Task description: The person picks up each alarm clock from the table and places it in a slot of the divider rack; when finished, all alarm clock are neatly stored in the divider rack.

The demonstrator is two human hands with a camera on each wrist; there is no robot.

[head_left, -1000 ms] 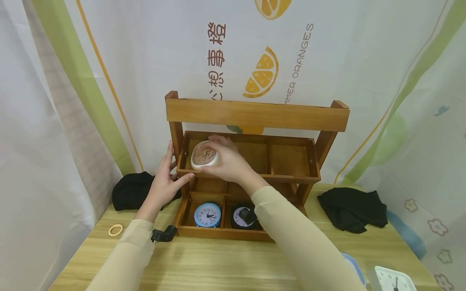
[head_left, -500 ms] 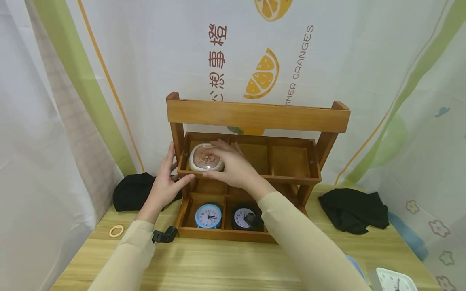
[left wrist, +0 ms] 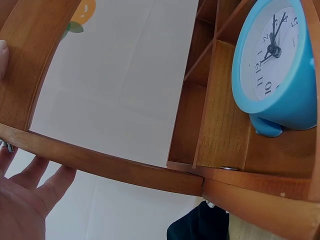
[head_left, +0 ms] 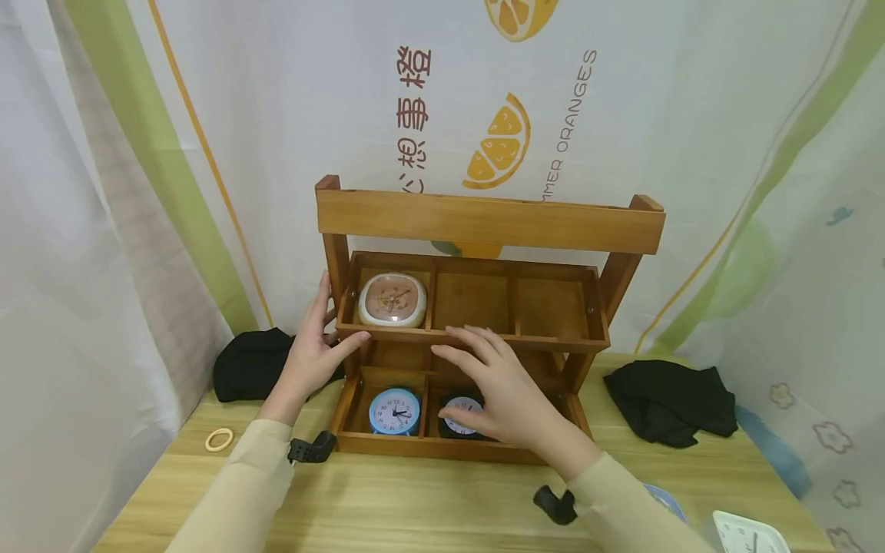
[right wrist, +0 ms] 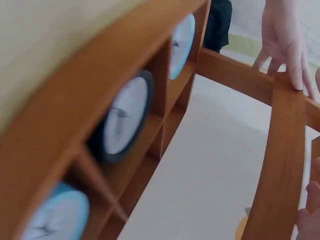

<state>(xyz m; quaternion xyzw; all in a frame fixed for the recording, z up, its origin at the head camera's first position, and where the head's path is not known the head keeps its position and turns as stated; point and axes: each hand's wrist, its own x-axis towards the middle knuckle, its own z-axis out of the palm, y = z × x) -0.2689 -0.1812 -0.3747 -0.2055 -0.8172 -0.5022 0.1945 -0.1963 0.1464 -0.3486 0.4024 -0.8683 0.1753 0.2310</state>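
Observation:
A two-tier wooden rack (head_left: 487, 220) stands on the table. In the upper left compartment lies a white alarm clock (head_left: 392, 300) with a brownish face. My left hand (head_left: 311, 357) rests against the rack's left side, its thumb at the upper tray's front edge and its fingers along the outer side. Free of any object, my right hand (head_left: 508, 395) hovers before the lower tier with fingers spread. Down there sit a blue alarm clock (head_left: 395, 412) and a black-rimmed one (head_left: 458, 415), partly covered by the right hand. The right wrist view shows another blue clock (right wrist: 62, 215) in the third lower compartment.
Black cloths lie left (head_left: 249, 365) and right (head_left: 671, 401) of the rack. A wooden ring (head_left: 219, 439) is on the table's left. At the front right are a white square clock (head_left: 750, 534) and a blue-rimmed item (head_left: 665, 501), partly hidden by the sleeve. A curtain hangs behind.
My right hand lowered the white alarm clock into the upper left compartment, let go, and drew back down and to the right. The left hand stayed at the rack's side.

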